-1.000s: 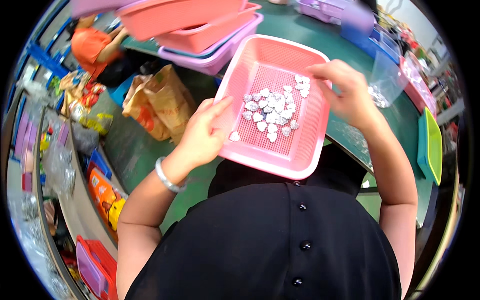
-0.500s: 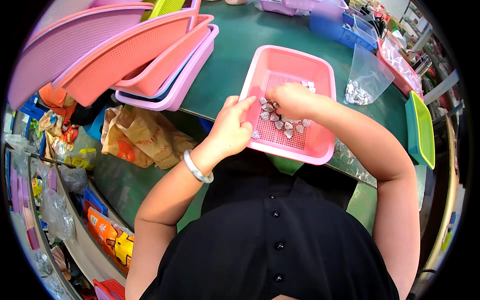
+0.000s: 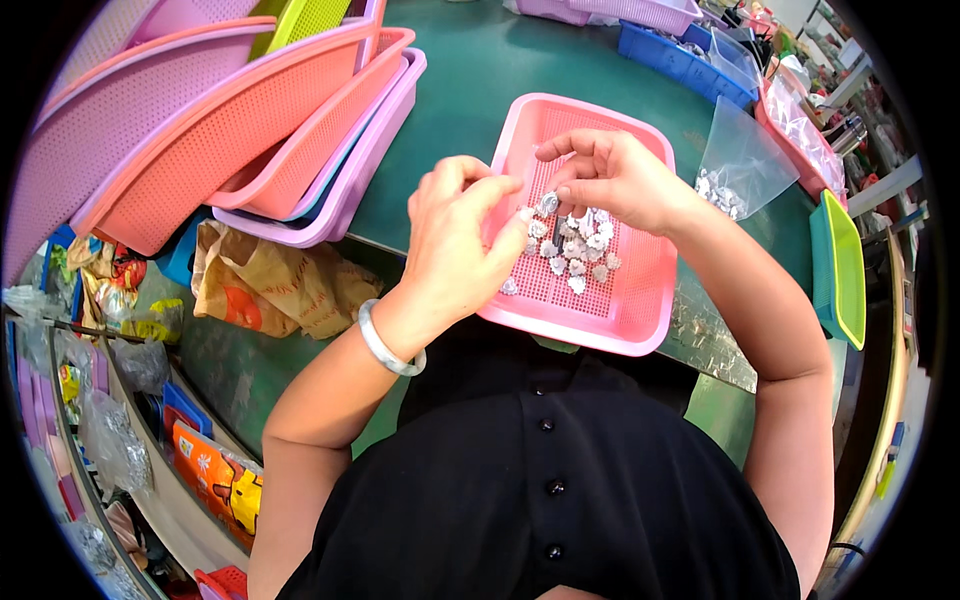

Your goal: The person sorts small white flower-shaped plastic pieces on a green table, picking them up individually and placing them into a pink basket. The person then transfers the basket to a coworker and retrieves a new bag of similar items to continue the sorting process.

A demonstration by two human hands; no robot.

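Observation:
A pink perforated plastic basket [image 3: 640,300] holds several small silver-grey flower-shaped pieces [image 3: 590,236], spread over its bottom. Over the basket, the fingertips of my right hand [image 3: 625,182] pinch one small flower-shaped piece [image 3: 548,203], while its index finger stretches out above. My left hand [image 3: 450,225] reaches over the basket's left rim with thumb and index finger apart, the thumb tip close to that same piece. I see nothing held in the left hand, though its palm side is partly hidden. A pale bangle [image 3: 380,340] circles the left wrist.
Right of the basket, a clear plastic bag [image 3: 745,155] with similar pieces lies on the green table [image 3: 455,90]. Stacked purple and coral baskets [image 3: 230,130] crowd the left. A blue tray [image 3: 685,65] stands far right, a green-yellow basket [image 3: 845,270] at the right edge.
My right hand has lifted off the pieces, its fingers unfolding, and now has one piece at its fingertips. My left hand has come off the rim and moved inward over the basket.

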